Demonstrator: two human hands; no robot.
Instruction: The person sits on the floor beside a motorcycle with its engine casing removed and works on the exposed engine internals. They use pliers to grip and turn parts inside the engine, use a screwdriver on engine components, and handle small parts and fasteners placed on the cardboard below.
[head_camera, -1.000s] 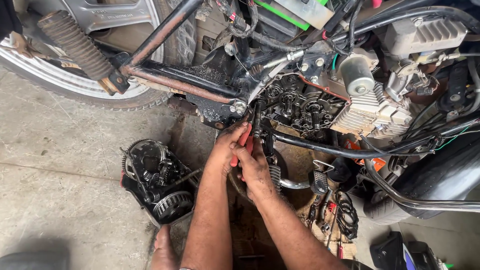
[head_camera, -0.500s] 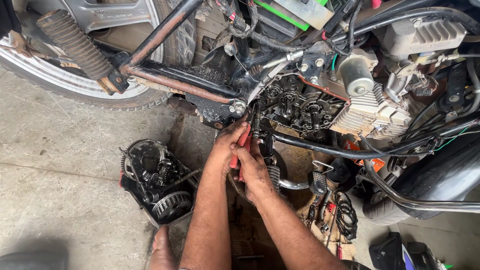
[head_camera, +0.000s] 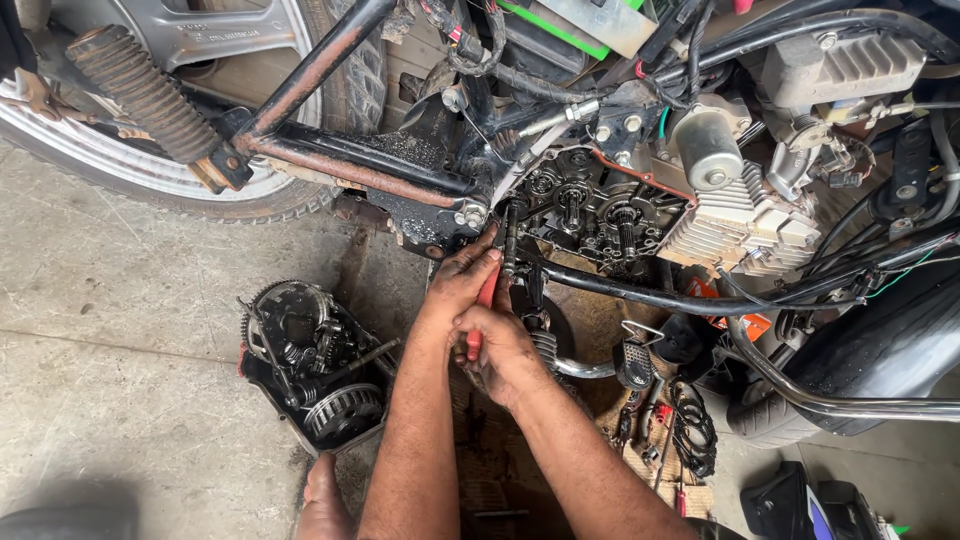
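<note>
Both hands low at the open engine case (head_camera: 600, 215) of a stripped motorcycle. Left hand (head_camera: 462, 280) clenched round the upper end of a red-handled tool (head_camera: 483, 310), fingers close against the frame beneath the exposed gears. Right hand (head_camera: 505, 350) wrapped round the lower handle — touching the left. Removed clutch assembly (head_camera: 310, 360) on the concrete floor (head_camera: 120, 400), just left of the forearms.
</note>
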